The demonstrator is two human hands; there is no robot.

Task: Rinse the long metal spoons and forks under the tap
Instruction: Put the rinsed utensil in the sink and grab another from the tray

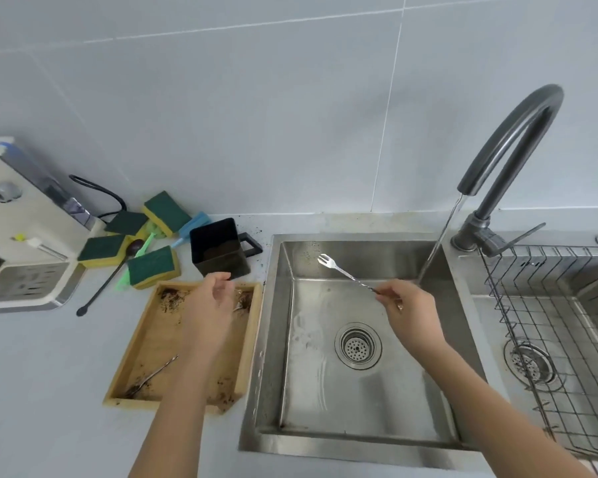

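Note:
My right hand [406,307] pinches the handle end of a long metal fork [342,270] over the left sink basin [359,401]; its prongs point up-left, left of the water stream. The dark tap [518,132] runs, and its stream [439,243] falls into the basin's back right. My left hand [213,298] hovers empty, fingers loosely apart, above the dirty wooden tray [251,346] on the counter. In the tray lies a long metal utensil [154,374] at the front left, and another one [239,307] peeks out beside my left hand.
A black square cup [216,248] stands behind the tray. Several green-yellow sponges [152,267] and a long dark spoon [107,281] lie to its left, beside a white appliance [25,250]. A wire rack [546,322] sits over the right basin.

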